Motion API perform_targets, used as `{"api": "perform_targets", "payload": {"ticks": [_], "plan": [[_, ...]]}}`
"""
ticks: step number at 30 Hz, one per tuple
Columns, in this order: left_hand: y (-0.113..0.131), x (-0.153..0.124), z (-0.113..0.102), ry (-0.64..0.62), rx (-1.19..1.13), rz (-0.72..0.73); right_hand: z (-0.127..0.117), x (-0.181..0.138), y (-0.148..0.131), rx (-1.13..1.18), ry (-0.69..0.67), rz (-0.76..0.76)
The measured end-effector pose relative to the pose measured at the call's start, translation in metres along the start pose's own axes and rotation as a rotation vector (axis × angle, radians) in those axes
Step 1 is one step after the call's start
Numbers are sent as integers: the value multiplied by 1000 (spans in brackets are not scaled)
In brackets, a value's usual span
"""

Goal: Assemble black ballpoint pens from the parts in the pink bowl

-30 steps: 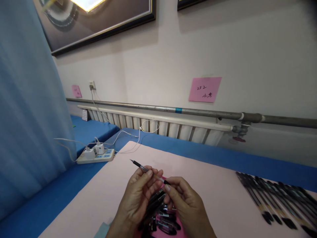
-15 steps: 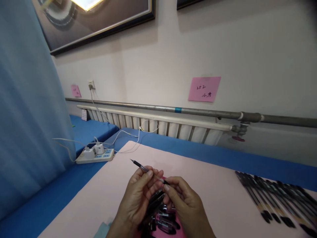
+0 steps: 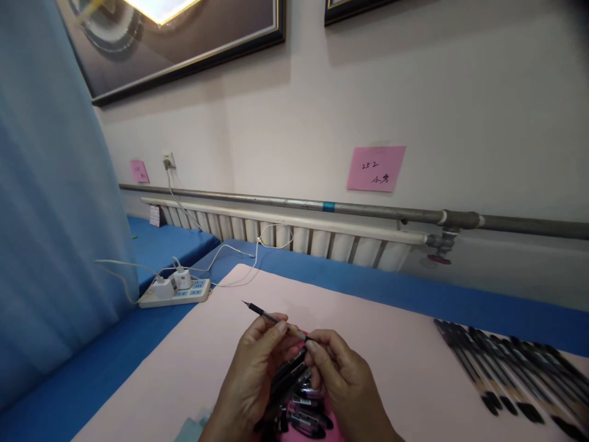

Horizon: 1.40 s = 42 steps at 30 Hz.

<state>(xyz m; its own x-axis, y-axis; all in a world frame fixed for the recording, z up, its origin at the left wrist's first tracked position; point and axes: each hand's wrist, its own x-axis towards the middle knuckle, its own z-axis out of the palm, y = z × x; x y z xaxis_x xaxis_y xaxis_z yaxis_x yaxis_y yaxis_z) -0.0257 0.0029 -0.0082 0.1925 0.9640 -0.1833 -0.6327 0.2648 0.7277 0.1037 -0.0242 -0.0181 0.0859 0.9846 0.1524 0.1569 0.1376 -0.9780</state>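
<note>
My left hand (image 3: 255, 374) and my right hand (image 3: 343, 377) meet over the pink sheet (image 3: 391, 362), both closed on one thin black pen (image 3: 267, 316) whose tip points up and left. The left fingers pinch its barrel near the tip end; the right fingers pinch the rear end. My left palm also grips a bundle of black pen parts (image 3: 288, 374). Under my hands lies a pile of black pen caps (image 3: 304, 417) on a bright pink patch.
A row of several assembled black pens (image 3: 506, 368) lies at the right on the pink sheet. A white power strip (image 3: 175, 291) with chargers and cables sits at the left on the blue tabletop (image 3: 115, 362). A radiator (image 3: 294, 233) and a pipe run along the wall, and a blue curtain (image 3: 46, 215) hangs at left.
The view has shifted slightly; my hands sit a little lower in frame, still holding the pen the same way.
</note>
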Motion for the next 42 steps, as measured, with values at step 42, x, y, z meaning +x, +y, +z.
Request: {"api": "perform_targets", "payload": {"ticks": [42], "plan": [[10,1,-2,66,208,-20,-3,-1,1,-380,-156,-155]]}}
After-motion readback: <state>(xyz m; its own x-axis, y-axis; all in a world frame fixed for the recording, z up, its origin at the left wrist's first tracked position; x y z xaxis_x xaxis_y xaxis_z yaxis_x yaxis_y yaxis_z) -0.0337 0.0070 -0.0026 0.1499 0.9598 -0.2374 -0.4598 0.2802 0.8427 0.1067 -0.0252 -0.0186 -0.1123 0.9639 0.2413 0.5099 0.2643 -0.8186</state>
